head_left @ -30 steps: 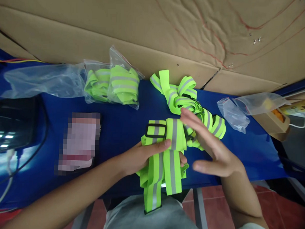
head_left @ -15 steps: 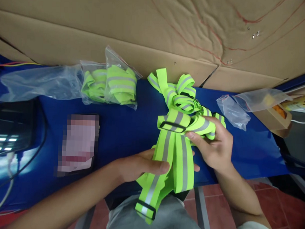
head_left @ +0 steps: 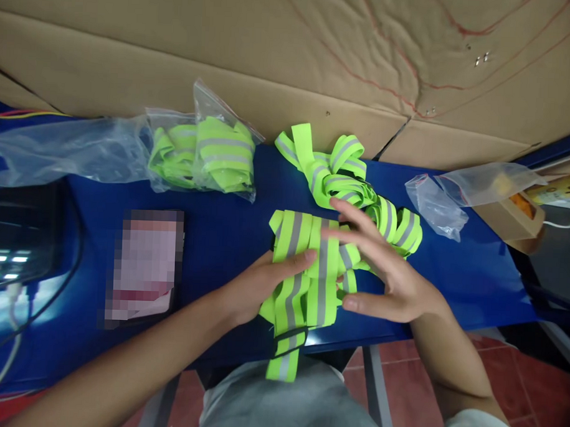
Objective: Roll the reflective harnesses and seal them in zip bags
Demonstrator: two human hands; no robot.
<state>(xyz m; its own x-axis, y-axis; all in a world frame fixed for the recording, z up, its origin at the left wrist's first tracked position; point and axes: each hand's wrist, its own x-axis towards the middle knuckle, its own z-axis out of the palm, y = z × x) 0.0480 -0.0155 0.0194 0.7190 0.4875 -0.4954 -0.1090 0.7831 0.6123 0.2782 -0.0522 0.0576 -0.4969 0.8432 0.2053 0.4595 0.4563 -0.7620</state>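
Note:
A folded bundle of neon-green reflective strap [head_left: 323, 271] with grey stripes is in my left hand [head_left: 268, 281]. The thumb lies across its front; the other fingers are hidden behind it. Below the hand hangs a strap end with a black buckle [head_left: 290, 342]. At the bundle's right side is my right hand [head_left: 386, 273], its fingers spread apart and slightly blurred, with the thumb near the lower edge of the strap. I cannot tell whether its fingertips touch the bundle. Just behind lies a loose pile of similar green straps [head_left: 346, 187] on the blue table [head_left: 227, 249].
Clear zip bags with green straps [head_left: 226, 155] lie at the back left beside a clear plastic bag [head_left: 81, 153]. A blurred-out flat object [head_left: 145, 265] and a black device [head_left: 25, 235] with cables are left. Clear bags [head_left: 437, 206] and a cardboard box [head_left: 511, 221] sit right.
My right hand has let go of the strap and spread its fingers. The bundle in my left hand is folded more compactly, and its hanging buckle end has risen.

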